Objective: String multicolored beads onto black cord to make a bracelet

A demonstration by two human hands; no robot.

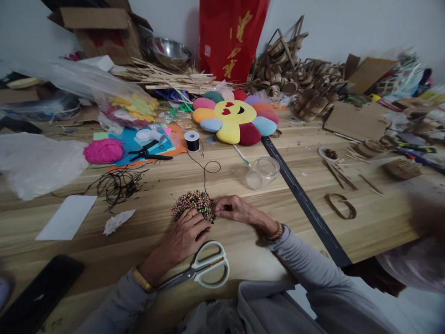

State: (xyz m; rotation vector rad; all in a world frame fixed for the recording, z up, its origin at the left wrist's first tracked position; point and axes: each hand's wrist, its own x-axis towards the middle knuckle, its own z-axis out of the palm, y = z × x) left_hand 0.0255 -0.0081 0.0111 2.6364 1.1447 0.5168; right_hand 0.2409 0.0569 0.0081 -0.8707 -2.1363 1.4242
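A round cluster of small multicoloured beads (196, 200) lies on the wooden table before me. My left hand (189, 232) rests over its lower edge, fingers curled onto the beads and holding them. At the cluster's right side, my right hand (232, 208) is closed in a pinch. Thin black cord (205, 178) runs from a spool (192, 141) down to the beads beside those fingertips; the pinch point itself is too small to see clearly. White-handled scissors (210, 266) lie just below my left hand, blades partly behind the wrist.
Beyond the beads stand a clear jar (267, 169) and a flower-shaped cushion (236, 113). Tangled black cord (121, 183), pliers (149, 155), white paper (66, 217) and a phone (41, 292) lie leftward. A dark strip (306, 199) crosses the table. Another person is partly visible at right.
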